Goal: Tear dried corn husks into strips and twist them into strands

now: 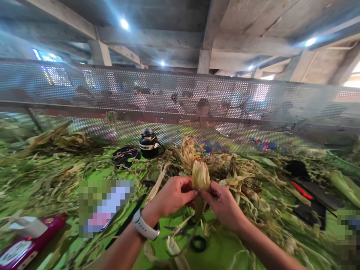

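Between my two hands a dry, pale yellow corn husk [201,175] stands upright, gathered into a tube-like bundle. My left hand [180,190], with a white watch [144,225] on its wrist, pinches the husk's lower left side. On the other side my right hand [221,197] grips it with thumb and fingers. Both thumbs meet near the front of the husk. Below them, partly covered by husk strips, black scissors [198,243] lie on the green table. More dried husks [187,152] are heaped just behind the bundle.
A black jar-like bottle [148,144] stands near the perforated metal screen [168,101], with people beyond it. A purple tissue box [30,240] is at the lower left. Dark flat items [309,210] and a red object [302,190] lie right. Plant scraps [50,187] cover much of the table.
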`<state>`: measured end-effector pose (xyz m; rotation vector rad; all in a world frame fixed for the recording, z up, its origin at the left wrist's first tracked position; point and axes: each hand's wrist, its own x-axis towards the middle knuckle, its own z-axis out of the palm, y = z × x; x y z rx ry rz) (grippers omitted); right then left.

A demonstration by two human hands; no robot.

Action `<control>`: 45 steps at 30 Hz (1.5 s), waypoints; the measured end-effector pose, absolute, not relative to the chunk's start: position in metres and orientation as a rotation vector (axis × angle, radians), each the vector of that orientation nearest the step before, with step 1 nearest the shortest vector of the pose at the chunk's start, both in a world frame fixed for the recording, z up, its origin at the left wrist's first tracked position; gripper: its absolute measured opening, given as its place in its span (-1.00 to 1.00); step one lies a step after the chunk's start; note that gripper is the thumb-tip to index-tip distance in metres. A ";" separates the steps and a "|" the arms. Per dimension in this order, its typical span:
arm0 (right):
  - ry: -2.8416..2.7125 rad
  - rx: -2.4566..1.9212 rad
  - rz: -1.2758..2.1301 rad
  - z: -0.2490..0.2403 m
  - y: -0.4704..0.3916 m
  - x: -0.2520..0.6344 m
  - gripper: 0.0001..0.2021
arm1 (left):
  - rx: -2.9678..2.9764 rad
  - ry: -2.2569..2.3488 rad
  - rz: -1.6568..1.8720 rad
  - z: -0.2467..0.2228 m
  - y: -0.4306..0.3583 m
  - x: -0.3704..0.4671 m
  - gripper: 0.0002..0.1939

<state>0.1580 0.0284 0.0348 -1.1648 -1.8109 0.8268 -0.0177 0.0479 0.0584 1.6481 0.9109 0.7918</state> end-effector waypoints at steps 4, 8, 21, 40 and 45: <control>-1.944 -1.292 0.537 0.033 0.025 0.157 -0.72 | 1.906 1.068 0.849 0.060 0.040 -0.014 -0.88; -2.000 -1.339 0.258 0.031 0.024 0.155 -0.69 | 1.992 1.159 0.840 0.062 0.037 -0.012 -0.87; -2.056 -1.291 0.143 0.031 0.026 0.156 -0.70 | 2.030 1.072 0.800 0.062 0.038 -0.013 -0.83; -2.035 -1.093 0.808 0.043 0.024 0.155 -0.79 | 1.540 0.907 1.069 0.067 0.046 -0.013 -0.74; -1.814 -1.071 0.923 0.045 0.027 0.160 -0.75 | 1.717 0.919 1.062 0.061 0.043 -0.007 -0.75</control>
